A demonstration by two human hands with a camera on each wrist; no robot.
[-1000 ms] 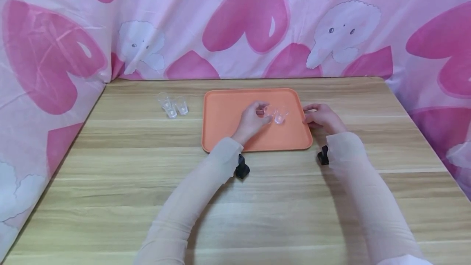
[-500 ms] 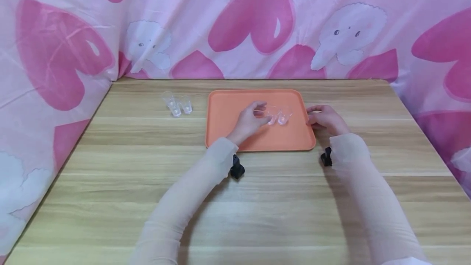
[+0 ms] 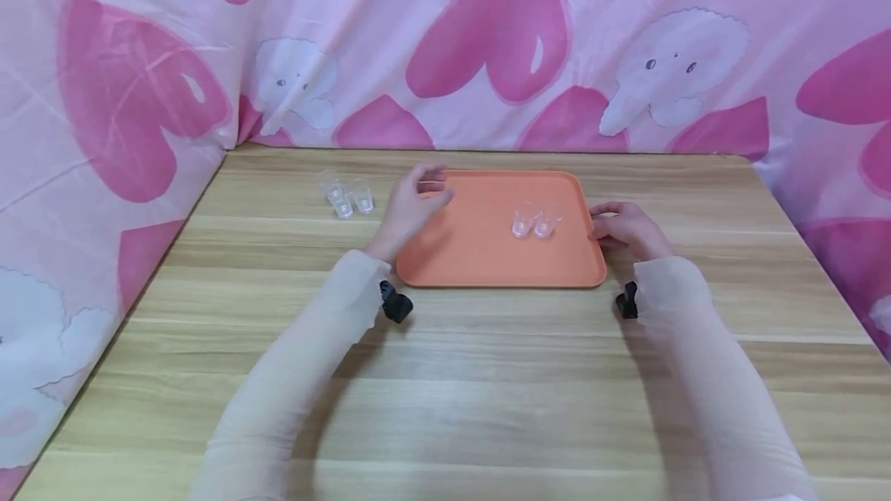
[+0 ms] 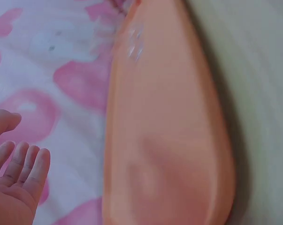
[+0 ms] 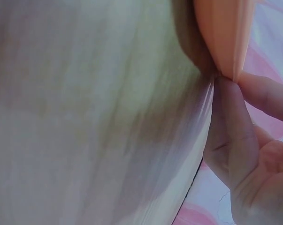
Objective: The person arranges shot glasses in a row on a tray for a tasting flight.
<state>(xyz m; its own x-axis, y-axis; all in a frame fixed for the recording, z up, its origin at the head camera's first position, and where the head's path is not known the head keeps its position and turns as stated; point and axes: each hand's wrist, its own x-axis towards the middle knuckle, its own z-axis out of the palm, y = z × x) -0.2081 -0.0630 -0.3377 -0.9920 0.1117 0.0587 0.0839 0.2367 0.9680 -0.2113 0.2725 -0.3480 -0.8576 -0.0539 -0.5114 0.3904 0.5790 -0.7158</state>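
Two small clear plastic cups (image 3: 533,221) stand side by side on the right half of the orange tray (image 3: 480,253). My left hand (image 3: 411,203) hangs over the tray's left edge, holding nothing. In the left wrist view its fingers (image 4: 33,173) are spread and relaxed, with the tray below and its shadow on the tray. At the tray's right edge, my right hand (image 3: 629,229) pinches the rim. The right wrist view shows the thumb (image 5: 240,126) and a finger meeting at the tray's rim (image 5: 228,47).
Three more clear cups (image 3: 341,203) stand close together on the wooden table (image 3: 487,377), left of the tray. A pink curtain (image 3: 487,37) with hearts runs along the table's back and sides. A black wrist camera (image 3: 397,301) sits on the left sleeve, another (image 3: 627,301) on the right.
My left hand has let go of a cup beside the other one on the tray and moved left to the tray's left edge. The right hand stays at the right rim.
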